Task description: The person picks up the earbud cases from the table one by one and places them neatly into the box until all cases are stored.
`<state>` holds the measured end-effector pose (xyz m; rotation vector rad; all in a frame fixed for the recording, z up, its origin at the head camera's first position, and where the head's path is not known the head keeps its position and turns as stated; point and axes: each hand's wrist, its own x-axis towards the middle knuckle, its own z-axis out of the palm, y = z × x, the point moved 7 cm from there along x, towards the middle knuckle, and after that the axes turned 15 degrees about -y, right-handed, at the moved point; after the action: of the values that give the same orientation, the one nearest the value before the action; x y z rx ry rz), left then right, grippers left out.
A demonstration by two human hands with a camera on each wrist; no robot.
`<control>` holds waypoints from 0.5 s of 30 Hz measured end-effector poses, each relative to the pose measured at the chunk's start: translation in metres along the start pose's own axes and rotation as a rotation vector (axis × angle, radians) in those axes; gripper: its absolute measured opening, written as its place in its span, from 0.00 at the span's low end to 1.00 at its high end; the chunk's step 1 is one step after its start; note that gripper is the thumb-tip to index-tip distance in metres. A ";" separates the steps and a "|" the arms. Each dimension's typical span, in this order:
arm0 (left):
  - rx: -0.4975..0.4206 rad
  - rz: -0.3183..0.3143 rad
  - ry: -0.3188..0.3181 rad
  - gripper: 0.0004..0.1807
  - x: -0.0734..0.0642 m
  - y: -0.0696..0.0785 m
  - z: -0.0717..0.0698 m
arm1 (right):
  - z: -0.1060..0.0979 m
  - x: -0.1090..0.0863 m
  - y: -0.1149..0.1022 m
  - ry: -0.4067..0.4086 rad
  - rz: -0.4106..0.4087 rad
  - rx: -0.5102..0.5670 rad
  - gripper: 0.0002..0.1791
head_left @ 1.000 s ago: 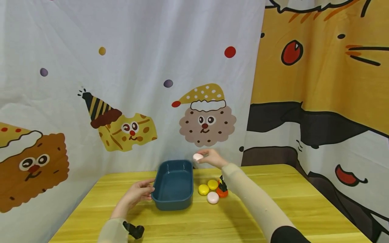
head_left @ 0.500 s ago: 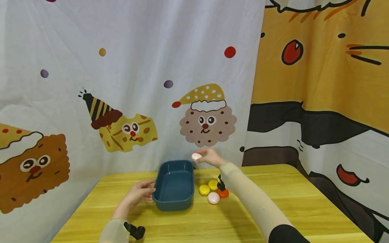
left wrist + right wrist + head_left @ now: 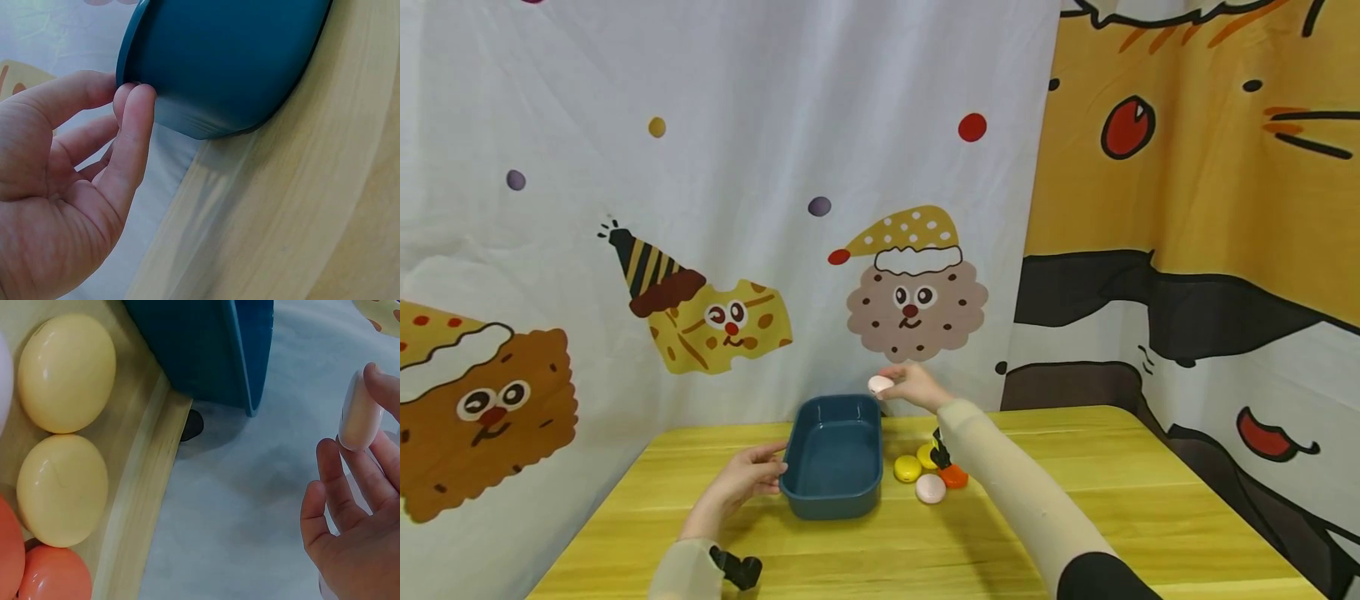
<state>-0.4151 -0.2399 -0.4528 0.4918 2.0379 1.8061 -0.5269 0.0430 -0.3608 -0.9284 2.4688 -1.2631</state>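
My left hand (image 3: 748,477) pinches the left rim of a deep blue rectangular tray (image 3: 832,507), thumb and fingertips at its edge in the left wrist view. The tray stands on the table with a bare inner floor. Between the thumb and fingers of my right hand (image 3: 919,387) is a glossy pale pink rounded disc (image 3: 360,415), held in the air by the tray's far right corner. Right of the tray lie two yellow discs (image 3: 907,468), another pink disc (image 3: 931,489) and orange discs (image 3: 55,575), partly hidden by the right wrist's camera mount in the head view.
The yellow wood-grain table (image 3: 1075,492) ends at the back against a white curtain (image 3: 737,100) printed with cartoon food. To the right hangs an orange cartoon curtain (image 3: 1195,183). A black camera mount (image 3: 737,569) sits on the left wrist.
My right hand has shifted slightly left with the pink disc, closer to the tray's far right corner. The left hand stays at the tray's rim. The head view has turned a little.
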 end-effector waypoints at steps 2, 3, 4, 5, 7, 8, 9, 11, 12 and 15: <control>-0.001 0.002 -0.002 0.34 0.000 0.000 0.001 | 0.000 0.001 -0.002 0.006 0.001 -0.008 0.28; -0.005 0.001 -0.003 0.34 0.000 0.000 0.001 | 0.000 0.001 -0.003 0.009 0.000 -0.006 0.28; -0.007 0.005 -0.007 0.35 0.000 0.000 0.001 | 0.001 0.001 -0.004 0.009 -0.002 -0.004 0.28; -0.009 0.006 -0.008 0.34 0.000 0.000 0.001 | 0.001 0.001 -0.005 0.010 -0.007 -0.004 0.28; -0.010 0.008 -0.014 0.35 -0.001 0.001 0.001 | 0.002 0.002 -0.006 0.014 -0.013 0.006 0.28; -0.011 0.010 -0.016 0.35 -0.001 0.001 0.000 | 0.002 0.003 -0.006 0.013 -0.016 0.009 0.28; -0.011 0.011 -0.014 0.35 -0.001 0.001 0.000 | 0.003 0.003 -0.006 0.016 -0.023 0.008 0.27; -0.006 0.011 -0.011 0.35 0.000 0.001 -0.001 | 0.003 0.004 -0.005 0.017 -0.025 0.011 0.27; -0.005 0.013 -0.010 0.35 0.000 0.001 -0.001 | 0.003 0.005 -0.004 0.018 -0.023 0.012 0.27; -0.012 0.012 -0.006 0.35 0.001 0.001 0.000 | 0.003 0.007 -0.001 0.018 -0.017 0.006 0.28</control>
<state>-0.4159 -0.2394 -0.4521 0.5064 2.0237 1.8204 -0.5302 0.0366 -0.3607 -0.9431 2.4744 -1.2890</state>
